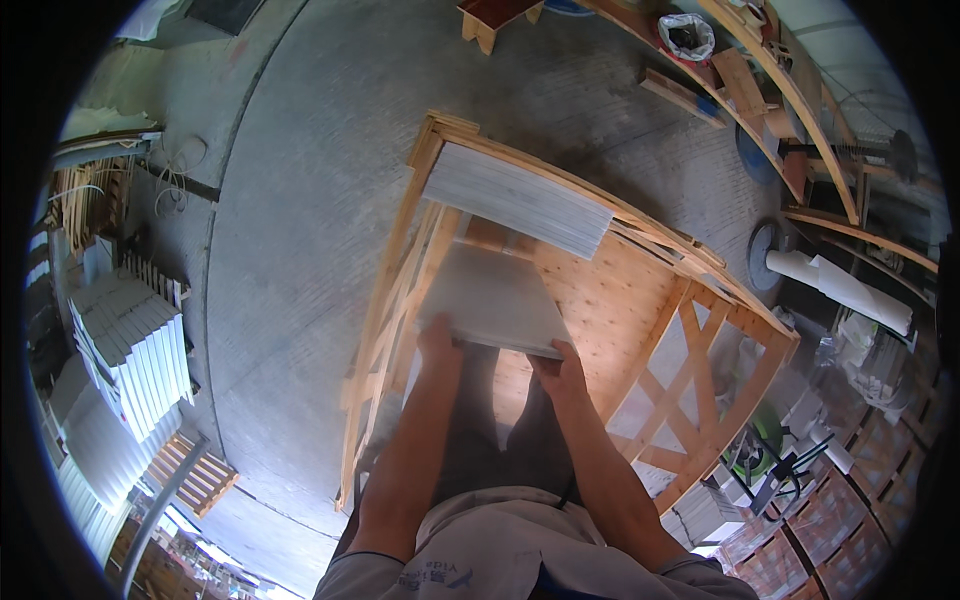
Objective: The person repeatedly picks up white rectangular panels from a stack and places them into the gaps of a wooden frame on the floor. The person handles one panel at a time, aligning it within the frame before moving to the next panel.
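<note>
Between my two hands is a flat grey slab [495,295], held level over the inside of a wooden crate [600,290]. My left hand [438,340] grips its near left corner, and my right hand [562,368] has hold of the near right corner. The fingers of both hands are partly hidden beneath the slab. Along the crate's far side stands a row of grey slabs [515,195], packed tightly together. My legs show below the slab, inside the crate's open frame.
Slatted crate sides [690,370] with crossed braces rise at left and right. Stacks of grey slabs [130,330] and a wooden pallet [195,475] stand at the left. A lined bin [687,37], a white roll [845,290] and a strapping reel cart [770,450] are on the right.
</note>
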`<state>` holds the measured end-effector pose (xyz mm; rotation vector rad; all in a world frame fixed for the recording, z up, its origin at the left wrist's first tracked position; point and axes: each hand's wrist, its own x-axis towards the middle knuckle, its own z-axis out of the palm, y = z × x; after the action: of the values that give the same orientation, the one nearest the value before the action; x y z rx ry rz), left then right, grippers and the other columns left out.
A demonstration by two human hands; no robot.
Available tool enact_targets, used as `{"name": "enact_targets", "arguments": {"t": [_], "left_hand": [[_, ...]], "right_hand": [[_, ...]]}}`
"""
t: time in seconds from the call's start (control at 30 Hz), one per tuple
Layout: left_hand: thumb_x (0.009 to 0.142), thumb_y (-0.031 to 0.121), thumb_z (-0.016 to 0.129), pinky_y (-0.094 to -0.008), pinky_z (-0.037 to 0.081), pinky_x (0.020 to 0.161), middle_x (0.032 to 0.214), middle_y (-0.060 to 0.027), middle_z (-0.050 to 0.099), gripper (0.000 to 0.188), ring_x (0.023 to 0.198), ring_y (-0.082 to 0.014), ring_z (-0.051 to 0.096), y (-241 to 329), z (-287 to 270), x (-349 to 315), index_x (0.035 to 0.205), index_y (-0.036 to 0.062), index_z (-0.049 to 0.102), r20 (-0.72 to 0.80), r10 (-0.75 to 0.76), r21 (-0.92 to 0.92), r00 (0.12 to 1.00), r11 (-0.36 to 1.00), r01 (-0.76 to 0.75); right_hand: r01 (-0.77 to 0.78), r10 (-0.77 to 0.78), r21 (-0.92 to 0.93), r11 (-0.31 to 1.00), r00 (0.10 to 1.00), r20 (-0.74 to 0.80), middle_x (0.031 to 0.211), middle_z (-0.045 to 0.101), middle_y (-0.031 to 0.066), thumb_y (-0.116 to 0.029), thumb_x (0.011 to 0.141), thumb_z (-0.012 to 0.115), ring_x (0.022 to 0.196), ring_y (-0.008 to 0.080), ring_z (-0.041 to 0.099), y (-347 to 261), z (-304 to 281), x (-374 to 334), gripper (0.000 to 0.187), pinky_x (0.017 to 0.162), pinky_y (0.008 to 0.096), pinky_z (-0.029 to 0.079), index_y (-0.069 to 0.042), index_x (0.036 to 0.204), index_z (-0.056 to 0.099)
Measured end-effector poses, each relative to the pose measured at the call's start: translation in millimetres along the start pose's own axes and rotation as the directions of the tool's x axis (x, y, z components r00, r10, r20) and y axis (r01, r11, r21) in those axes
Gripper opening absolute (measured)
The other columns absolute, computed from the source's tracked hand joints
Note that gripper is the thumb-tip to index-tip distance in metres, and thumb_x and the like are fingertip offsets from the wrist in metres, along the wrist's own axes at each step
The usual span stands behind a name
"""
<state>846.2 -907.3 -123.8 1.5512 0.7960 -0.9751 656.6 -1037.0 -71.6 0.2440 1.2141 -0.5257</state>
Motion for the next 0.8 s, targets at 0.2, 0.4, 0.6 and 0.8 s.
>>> {"name": "enact_targets", "arguments": {"t": [0.2, 0.4, 0.6, 0.8], "left_hand": [[0.072, 0.014, 0.071, -0.0402, 0.050, 0.063, 0.100, -0.0096, 0.059, 0.036, 0.091, -0.0258, 0.059, 33, 19, 14, 0.103, 0.0058, 0.056, 0.004, -0.099, -0.310, 0.995, 0.946, 0.096], [0.073, 0.009, 0.065, -0.0474, 0.055, 0.073, 0.105, -0.0134, 0.058, 0.038, 0.094, -0.0301, 0.060, 38, 15, 64, 0.109, 0.0024, 0.054, 0.314, 0.455, 0.200, 0.833, 0.826, -0.526], [0.070, 0.017, 0.072, -0.0394, 0.053, 0.064, 0.099, -0.0104, 0.061, 0.037, 0.086, -0.0248, 0.061, 63, 38, 64, 0.103, 0.0045, 0.059, 0.095, 0.163, 0.001, 0.982, 0.986, -0.164], [0.073, 0.005, 0.063, -0.0493, 0.055, 0.073, 0.104, -0.0126, 0.057, 0.038, 0.093, -0.0302, 0.059, 86, 55, 42, 0.110, 0.0024, 0.053, 0.049, 0.046, -0.037, 0.998, 0.998, -0.044]], "right_hand": [[-0.044, 0.036, 0.162, 0.986, 0.998, 0.055, 0.119, 0.051, 0.0172, -0.005, 0.082, 0.051, 0.113, 0.0345, 0.050, 13, 21, 7, 0.041, 0.097, 0.0519, 0.044, -0.003, 0.123, 0.044], [0.071, -0.076, 0.029, 0.997, 0.975, 0.210, 0.119, 0.050, 0.0186, -0.005, 0.083, 0.050, 0.113, 0.0348, 0.050, 13, 49, 29, 0.040, 0.097, 0.0512, 0.045, 0.001, 0.122, 0.042], [0.071, -0.077, 0.047, 0.996, 0.987, 0.142, 0.119, 0.050, 0.0197, -0.005, 0.084, 0.049, 0.113, 0.0358, 0.050, 12, 62, 46, 0.039, 0.097, 0.0516, 0.044, 0.003, 0.122, 0.041], [0.092, -0.092, -0.024, 0.995, 0.996, 0.015, 0.121, 0.048, 0.0201, -0.006, 0.085, 0.050, 0.113, 0.0359, 0.050, 10, 73, 49, 0.039, 0.097, 0.0522, 0.044, 0.003, 0.122, 0.041]]}}
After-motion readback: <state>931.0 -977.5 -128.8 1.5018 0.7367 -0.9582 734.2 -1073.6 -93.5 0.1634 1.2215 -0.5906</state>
